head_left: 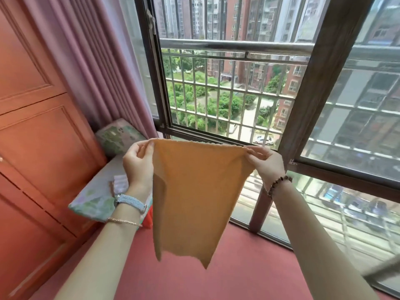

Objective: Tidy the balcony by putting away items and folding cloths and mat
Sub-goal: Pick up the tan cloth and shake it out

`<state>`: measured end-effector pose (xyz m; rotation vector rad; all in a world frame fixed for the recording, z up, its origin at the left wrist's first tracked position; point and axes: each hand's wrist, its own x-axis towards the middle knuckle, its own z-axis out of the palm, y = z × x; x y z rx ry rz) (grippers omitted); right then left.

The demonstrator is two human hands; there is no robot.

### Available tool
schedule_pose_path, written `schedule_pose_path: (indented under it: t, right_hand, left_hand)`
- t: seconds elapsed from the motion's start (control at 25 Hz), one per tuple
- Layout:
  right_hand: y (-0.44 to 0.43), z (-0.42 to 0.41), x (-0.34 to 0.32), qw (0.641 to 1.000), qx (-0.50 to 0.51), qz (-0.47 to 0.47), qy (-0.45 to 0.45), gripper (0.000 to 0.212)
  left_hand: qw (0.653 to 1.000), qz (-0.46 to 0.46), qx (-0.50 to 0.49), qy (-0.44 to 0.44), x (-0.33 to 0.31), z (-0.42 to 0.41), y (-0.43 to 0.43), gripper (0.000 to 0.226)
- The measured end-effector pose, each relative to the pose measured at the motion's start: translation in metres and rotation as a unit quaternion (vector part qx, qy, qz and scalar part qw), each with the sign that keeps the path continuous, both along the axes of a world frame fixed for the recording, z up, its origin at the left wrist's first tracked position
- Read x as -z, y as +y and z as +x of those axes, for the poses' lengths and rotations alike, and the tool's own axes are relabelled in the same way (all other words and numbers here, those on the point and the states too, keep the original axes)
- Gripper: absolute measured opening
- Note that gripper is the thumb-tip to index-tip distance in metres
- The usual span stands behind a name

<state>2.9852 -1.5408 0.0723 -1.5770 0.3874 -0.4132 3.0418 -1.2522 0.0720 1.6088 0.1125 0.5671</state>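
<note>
An orange cloth (194,191) hangs in the air in front of me, spread flat and held by its two top corners. My left hand (138,163) pinches the top left corner. My right hand (267,162) pinches the top right corner. The cloth's lower edge dangles free above the red floor (238,267). To the left, behind the left hand, a floral mat (95,198) lies along the wall, with a small pale folded cloth (120,182) on top of it.
A floral cushion (116,137) leans in the corner at the mat's far end. Red wooden cabinet doors (39,148) line the left side, with a pink curtain (97,61) beside them. Ahead, a barred window (227,94) stands open. A bit of red fabric (148,219) shows behind the orange cloth.
</note>
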Motion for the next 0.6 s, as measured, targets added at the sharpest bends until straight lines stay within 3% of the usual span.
schedule_pose_path:
  t: [0.32,0.6]
  right_hand:
    - [-0.011,0.061,0.004,0.993,0.029,-0.113,0.004,0.019]
    - [-0.041,0.14,0.0,0.986,0.081,-0.138,-0.037,0.02]
  left_hand:
    - [0.999,0.021,0.032,-0.004,0.012,0.07,-0.006,0.012]
    - [0.998,0.051,0.024,0.001,0.013,0.154,-0.037,0.015]
